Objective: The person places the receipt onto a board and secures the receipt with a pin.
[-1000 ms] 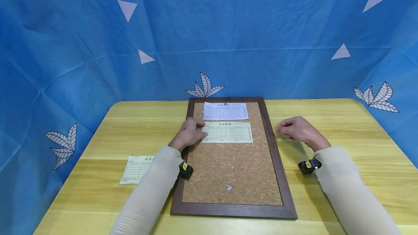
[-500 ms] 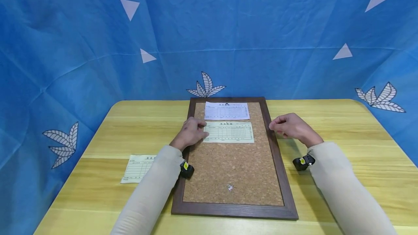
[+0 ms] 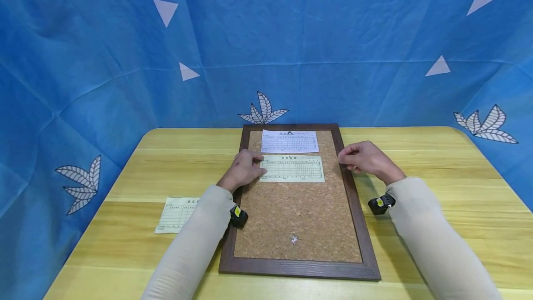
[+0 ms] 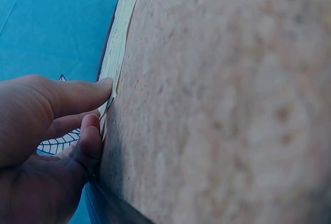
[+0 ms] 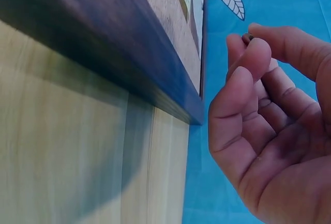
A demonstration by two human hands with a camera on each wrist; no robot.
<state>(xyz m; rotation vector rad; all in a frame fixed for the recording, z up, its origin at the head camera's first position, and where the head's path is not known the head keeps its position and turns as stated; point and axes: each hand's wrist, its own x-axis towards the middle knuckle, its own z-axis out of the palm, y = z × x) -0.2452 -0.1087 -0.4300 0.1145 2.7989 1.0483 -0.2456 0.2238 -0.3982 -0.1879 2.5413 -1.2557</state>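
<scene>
A framed corkboard [image 3: 291,212] lies on the table, with a white printed form slip [image 3: 289,142] near its top. Just below that is a pale green form slip [image 3: 293,170]. My left hand [image 3: 243,169] rests at the green slip's left edge, its thumb [image 4: 85,94] and fingers holding it down against the cork. Over the board's right frame edge, my right hand [image 3: 366,157] pinches a small dark thumbtack [image 5: 248,38] between thumb and fingertips; it is mostly hidden by them. The other right fingers are curled.
Another green slip [image 3: 176,215] lies on the table left of the board, partly covered by my left sleeve [image 3: 193,244]. A small cluster of shiny bits [image 3: 294,239] sits low on the cork. A blue curtain [image 3: 266,36] hangs behind the table.
My right hand has moved left from beside the board to over its right frame edge, still pinching the thumbtack. The left hand and slips have stayed in place.
</scene>
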